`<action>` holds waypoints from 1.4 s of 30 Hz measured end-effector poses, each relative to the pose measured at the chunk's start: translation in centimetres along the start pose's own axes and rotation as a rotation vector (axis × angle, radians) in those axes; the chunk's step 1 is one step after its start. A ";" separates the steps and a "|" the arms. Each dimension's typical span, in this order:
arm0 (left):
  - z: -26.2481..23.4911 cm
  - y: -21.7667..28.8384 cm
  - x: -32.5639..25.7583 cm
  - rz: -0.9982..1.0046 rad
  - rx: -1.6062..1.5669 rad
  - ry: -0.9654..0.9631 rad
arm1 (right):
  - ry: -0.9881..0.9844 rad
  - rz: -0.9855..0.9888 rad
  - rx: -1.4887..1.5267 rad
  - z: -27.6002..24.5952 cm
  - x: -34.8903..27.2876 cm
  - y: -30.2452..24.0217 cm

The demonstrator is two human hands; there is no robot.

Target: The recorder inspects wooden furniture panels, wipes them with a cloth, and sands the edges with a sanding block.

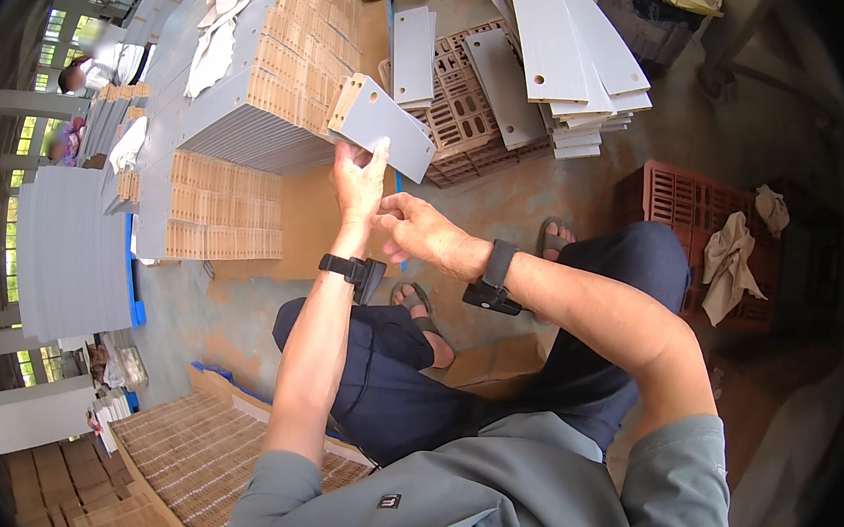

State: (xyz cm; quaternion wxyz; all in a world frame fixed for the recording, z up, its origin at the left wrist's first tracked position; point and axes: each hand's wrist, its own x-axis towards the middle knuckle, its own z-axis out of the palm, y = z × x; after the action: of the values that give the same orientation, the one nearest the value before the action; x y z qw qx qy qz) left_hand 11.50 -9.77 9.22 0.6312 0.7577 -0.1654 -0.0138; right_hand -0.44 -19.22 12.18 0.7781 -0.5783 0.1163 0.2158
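My left hand is raised and grips the lower edge of a grey rectangular panel with a tan slotted end. The panel is tilted and held in front of a big stack of similar grey panels. My right hand hovers just beside my left wrist with its fingers loosely spread and nothing in them. Both wrists carry a black strap with a small device. I am seated, with my knees and sandalled feet below my hands.
Brown slatted crates carry loose grey panels. More grey sheets are piled at the top. A red crate with a cloth stands to the right. Tan slotted boards lie at lower left. A person sits far left.
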 end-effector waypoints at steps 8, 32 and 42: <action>-0.5 1.1 -0.4 -0.025 0.132 0.056 | -0.080 -0.079 -0.135 0.2 -0.3 1.3; -7.4 2.2 -13.1 0.427 0.673 -0.387 | -0.212 0.120 0.518 -2.2 -0.6 4.0; -4.6 -3.8 -12.2 -0.760 -0.509 -0.437 | 0.320 -0.210 -0.044 2.4 0.2 8.5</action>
State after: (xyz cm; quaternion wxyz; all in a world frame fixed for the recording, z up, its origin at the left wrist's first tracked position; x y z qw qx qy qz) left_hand 1.90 -1.57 4.17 0.6968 0.5659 0.0023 -0.4406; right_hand -4.44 -14.91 5.62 0.7553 -0.6309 0.1727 0.0411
